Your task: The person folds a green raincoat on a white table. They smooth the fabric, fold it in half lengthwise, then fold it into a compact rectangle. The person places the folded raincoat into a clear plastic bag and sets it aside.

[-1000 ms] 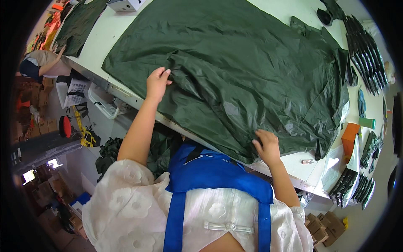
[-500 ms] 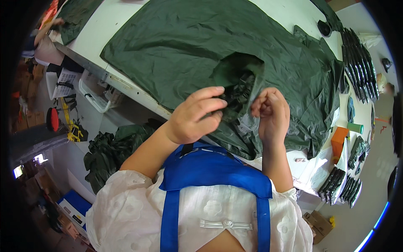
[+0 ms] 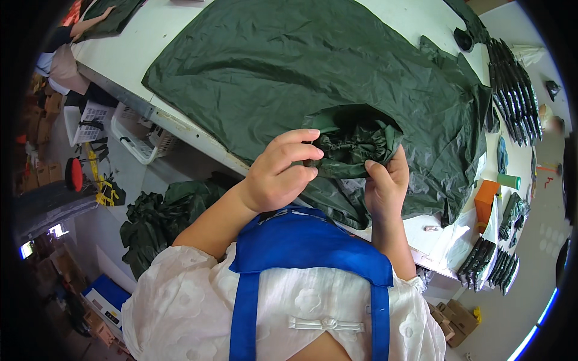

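Head view shows a big white table (image 3: 159, 42) that runs slantwise from the top left down to the lower right. Next in size is a dark green cloth (image 3: 271, 66), shiny and full of creases, spread over much of the table. A blue apron (image 3: 307, 243) is on the person, close to the table's near edge. Below the table, on the left, is a crumpled green heap (image 3: 156, 216). Shiny black packets (image 3: 512, 90) lie in a row at the far right.

Near the person's front, part of the green cloth is lifted up into a round opening (image 3: 355, 114), with bunched folds inside it. It sits between the two hands. The left hand (image 3: 280, 165) is at its left side. Those fingers are a bit apart and bent, with the tips right at the edge; I cannot tell if they pinch it. The right hand (image 3: 388, 183) holds the right side of the opening, thumb on the near rim and the pointing finger up along the outside.

Smaller things lie on the right part of the table: an orange box (image 3: 484, 201), then a green roll (image 3: 509, 181) just beside it. Smallest is a little pinkish thing (image 3: 431, 228) near the table's front edge.
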Action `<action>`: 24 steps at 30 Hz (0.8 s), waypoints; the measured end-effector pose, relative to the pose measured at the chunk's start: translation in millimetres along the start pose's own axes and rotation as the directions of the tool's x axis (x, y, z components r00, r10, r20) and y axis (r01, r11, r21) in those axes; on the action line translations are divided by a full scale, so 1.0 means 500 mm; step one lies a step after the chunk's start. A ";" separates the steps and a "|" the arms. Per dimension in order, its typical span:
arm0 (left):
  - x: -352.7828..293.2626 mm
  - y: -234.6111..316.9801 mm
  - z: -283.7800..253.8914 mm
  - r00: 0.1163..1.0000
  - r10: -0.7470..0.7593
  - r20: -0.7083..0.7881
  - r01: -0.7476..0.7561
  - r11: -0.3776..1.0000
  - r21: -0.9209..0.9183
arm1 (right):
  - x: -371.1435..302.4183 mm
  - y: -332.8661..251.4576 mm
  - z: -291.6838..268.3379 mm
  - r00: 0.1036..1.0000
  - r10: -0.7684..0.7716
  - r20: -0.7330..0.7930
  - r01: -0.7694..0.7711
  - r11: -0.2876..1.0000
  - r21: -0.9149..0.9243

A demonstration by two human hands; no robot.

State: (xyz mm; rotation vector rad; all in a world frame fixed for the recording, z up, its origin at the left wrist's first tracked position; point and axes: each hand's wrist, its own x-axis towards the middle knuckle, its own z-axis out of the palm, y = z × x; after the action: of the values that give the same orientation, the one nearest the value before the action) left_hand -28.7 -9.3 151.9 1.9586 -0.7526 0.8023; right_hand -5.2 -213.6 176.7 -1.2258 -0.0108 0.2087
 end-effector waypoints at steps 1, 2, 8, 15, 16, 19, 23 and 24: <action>-0.001 0.000 -0.002 1.000 -0.024 -0.003 0.024 0.999 -0.024 | 0.000 0.002 0.000 1.000 0.000 0.009 0.000 1.000 0.006; -0.002 -0.001 -0.003 0.999 -0.034 -0.005 0.034 0.998 -0.054 | -0.002 0.004 -0.001 1.000 -0.001 0.020 0.000 1.000 0.011; -0.029 0.002 -0.051 0.909 -0.414 0.040 0.412 0.882 -0.227 | -0.023 0.031 0.015 0.994 -0.055 0.096 0.071 0.983 -0.168; -0.059 -0.064 -0.071 0.507 -0.723 0.469 0.862 0.436 -0.260 | -0.039 0.043 0.060 0.930 0.287 0.230 -0.205 0.923 -0.325; -0.062 -0.068 -0.070 0.569 -0.726 0.387 0.820 0.537 -0.200 | -0.041 0.047 0.067 0.939 0.257 0.229 -0.169 0.924 -0.344; -0.078 -0.113 -0.088 0.651 -0.718 0.245 0.701 0.693 0.167 | -0.044 0.084 0.065 0.909 0.248 0.335 -0.163 0.951 -0.264; -0.134 -0.183 -0.108 0.543 -0.815 0.202 0.709 0.574 0.409 | -0.020 0.166 -0.014 0.885 0.096 0.455 0.276 0.679 -0.680; -0.146 -0.203 -0.114 0.524 -0.823 0.220 0.702 0.563 0.435 | -0.018 0.182 -0.042 0.902 -0.017 0.432 0.382 0.498 -0.778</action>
State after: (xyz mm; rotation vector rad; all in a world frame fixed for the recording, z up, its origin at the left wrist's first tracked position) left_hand -11.0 99.9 70.4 2.4489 0.1245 -0.0798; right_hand -25.5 -205.5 85.6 -2.1628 -0.6832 0.2306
